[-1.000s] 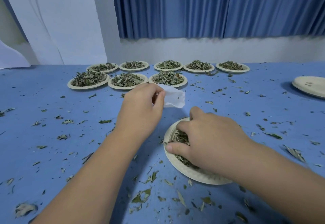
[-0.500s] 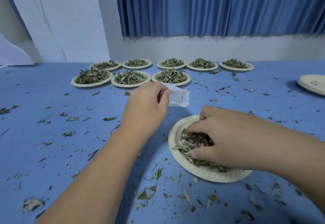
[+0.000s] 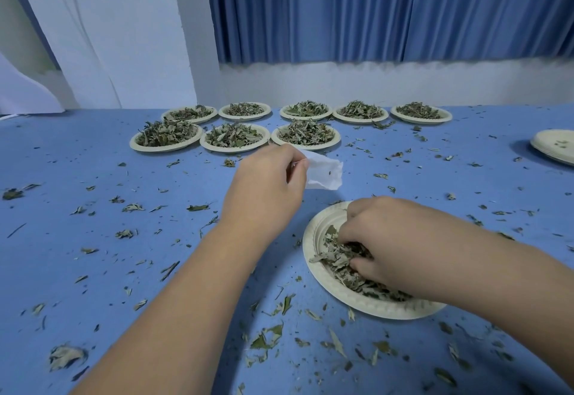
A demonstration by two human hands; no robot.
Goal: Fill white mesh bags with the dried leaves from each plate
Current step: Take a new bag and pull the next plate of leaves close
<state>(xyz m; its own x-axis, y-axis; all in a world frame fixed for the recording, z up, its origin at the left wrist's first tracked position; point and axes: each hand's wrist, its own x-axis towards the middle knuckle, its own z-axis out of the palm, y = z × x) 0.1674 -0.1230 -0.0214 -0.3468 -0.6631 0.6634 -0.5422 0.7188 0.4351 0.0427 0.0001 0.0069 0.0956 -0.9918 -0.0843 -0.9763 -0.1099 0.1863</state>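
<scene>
1. Close to the near edge of the blue table (image 3: 93,286), lots of loose leaf bits (image 3: 267,337) lay all over.
2. A bit further in, right of the middle, sat a paper plate (image 3: 369,307) with dried leaves (image 3: 338,262) in it.
3. The right hand (image 3: 394,248) was down in that plate. Its fingers were curled round a bunch of the leaves.
4. The leaves looked very light, dry and crumbly. I think a hard squeeze would crush them and a loose hold would drop bits, so a soft scoop from under the pile looks best.
5. Just past the plate, the left hand (image 3: 267,186) pinched the white mesh bag (image 3: 326,172) by its top edge, with the thumb and fingers closed on it. I could not tell if the bag's mouth was open.
6. The bag looked thin, soft and floppy. It would sag shut easily, so I think the rim of the mouth is the place to hold it.
7. Near the far edge stood 8 more plates (image 3: 167,147), 3 in front and 5 behind, all heaped with leaves. Lots of filling was left to do.
8. At the right edge sat a small stack of empty plates (image 3: 556,149).
</scene>
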